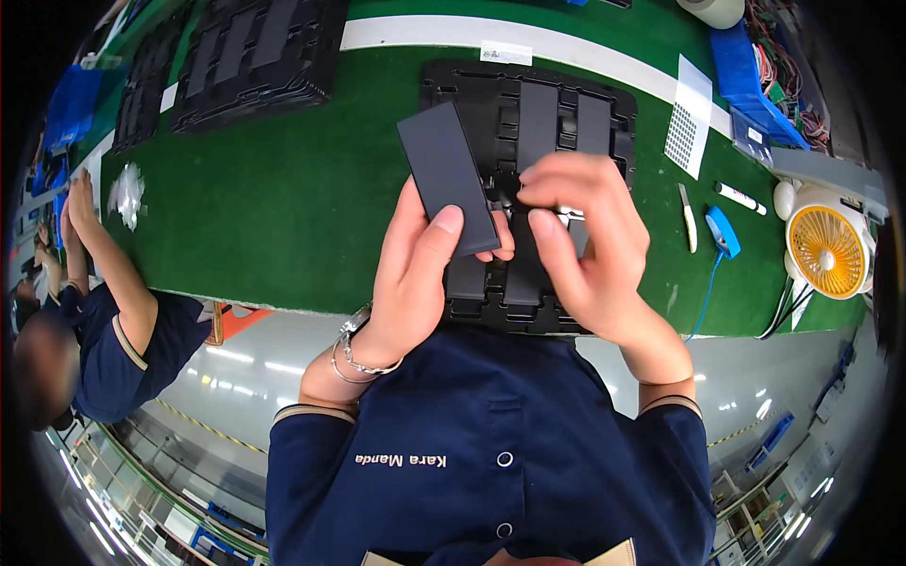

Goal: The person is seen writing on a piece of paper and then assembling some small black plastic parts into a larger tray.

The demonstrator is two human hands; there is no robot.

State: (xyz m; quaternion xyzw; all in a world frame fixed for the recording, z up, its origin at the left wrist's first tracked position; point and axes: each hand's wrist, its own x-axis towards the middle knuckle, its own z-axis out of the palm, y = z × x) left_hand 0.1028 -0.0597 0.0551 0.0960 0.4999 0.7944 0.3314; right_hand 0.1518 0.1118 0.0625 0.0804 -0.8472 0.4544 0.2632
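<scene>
A flat, dark-grey rectangular battery-like pack [444, 165] is gripped in my left hand [415, 255], the thumb on its face and the fingers behind it. It is tilted, its upper end leaning left. By its right edge, a small dark tab [494, 206] sticks out. My right hand [595, 236] hovers just to the right of the pack, thumb and forefinger apart, with nothing visible between the tips. Beneath both hands lies a black moulded tray [618, 108]; similar dark packs [538, 113] rest in its slots. The hands cover part of the tray.
Stacked black trays [255, 108] stand at the far left. On the right lie a label sheet [689, 123], a white cutter-like tool [688, 219], a marker [740, 198], a blue corded band [722, 232] and a small fan [828, 250]. A co-worker's arm [118, 264] reaches over the table's left end.
</scene>
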